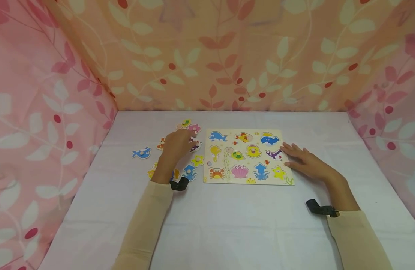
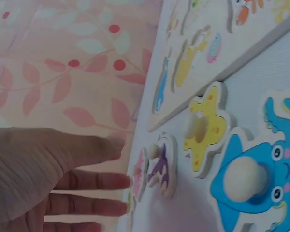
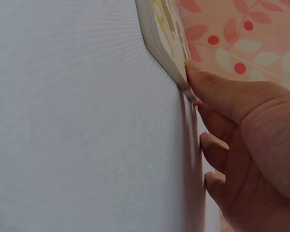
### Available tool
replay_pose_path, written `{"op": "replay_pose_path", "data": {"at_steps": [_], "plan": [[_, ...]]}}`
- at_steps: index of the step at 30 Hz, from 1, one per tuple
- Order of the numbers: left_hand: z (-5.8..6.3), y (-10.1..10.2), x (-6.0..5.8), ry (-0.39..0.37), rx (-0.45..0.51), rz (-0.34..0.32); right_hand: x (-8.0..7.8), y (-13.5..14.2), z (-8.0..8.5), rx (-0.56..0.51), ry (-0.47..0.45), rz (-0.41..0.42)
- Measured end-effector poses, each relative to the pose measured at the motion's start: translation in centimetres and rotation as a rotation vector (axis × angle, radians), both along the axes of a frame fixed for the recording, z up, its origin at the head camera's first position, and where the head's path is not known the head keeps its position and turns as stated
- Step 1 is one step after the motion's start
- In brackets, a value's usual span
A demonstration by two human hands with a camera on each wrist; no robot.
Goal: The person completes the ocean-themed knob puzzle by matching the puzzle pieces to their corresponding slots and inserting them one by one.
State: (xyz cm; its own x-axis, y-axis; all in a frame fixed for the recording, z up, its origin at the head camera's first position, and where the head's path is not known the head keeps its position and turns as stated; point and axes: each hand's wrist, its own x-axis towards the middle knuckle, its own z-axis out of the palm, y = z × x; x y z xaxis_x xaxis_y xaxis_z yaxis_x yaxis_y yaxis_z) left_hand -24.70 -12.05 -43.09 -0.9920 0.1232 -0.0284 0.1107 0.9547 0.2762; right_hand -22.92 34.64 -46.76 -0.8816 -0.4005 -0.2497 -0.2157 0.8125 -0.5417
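Observation:
My left hand [image 1: 177,146] hovers over a cluster of knobbed wooden puzzle pieces, its fingers extended and holding nothing in the left wrist view. Nearest it are a purple piece [image 2: 163,166] and a pink piece [image 1: 194,128]. A yellow star piece [image 2: 207,128] and a blue squid piece [image 2: 253,181] lie closer to the front. Right of the cluster lies the puzzle board [image 1: 242,179], printed with sea animals. My right hand [image 1: 310,163] rests at the board's right edge, thumb touching the edge and fingers spread. Part of the cluster is hidden under my left hand and wrist.
A blue fish-like piece [image 1: 141,153] lies apart on the left. A green and yellow piece [image 1: 186,122] is at the cluster's far end. White cloth [image 1: 241,225] covers the table, with a floral curtain [image 1: 227,56] behind and at both sides.

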Motion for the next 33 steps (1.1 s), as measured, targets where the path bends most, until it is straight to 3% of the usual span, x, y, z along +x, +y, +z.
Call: {"op": "replay_pose_path", "data": {"at_steps": [3, 10, 14, 28, 33], "plan": [[-0.6, 0.3, 0.2, 0.033, -0.001, 0.044, 0.0, 0.0, 0.1, -0.002, -0.007, -0.001], [-1.7, 1.2, 0.8, 0.066, 0.110, 0.088, -0.2, 0.2, 0.1, 0.000, -0.003, -0.006], [-2.2, 1.5, 0.7, 0.064, 0.092, 0.102, -0.2, 0.0, 0.0, -0.004, -0.012, -0.020], [-2.7, 1.7, 0.5, 0.074, 0.103, 0.149, -0.2, -0.1, -0.2, 0.007, -0.024, -0.031], [-2.6, 1.8, 0.5, 0.058, 0.102, 0.134, 0.0, 0.0, -0.2, -0.001, -0.022, -0.027]]}}
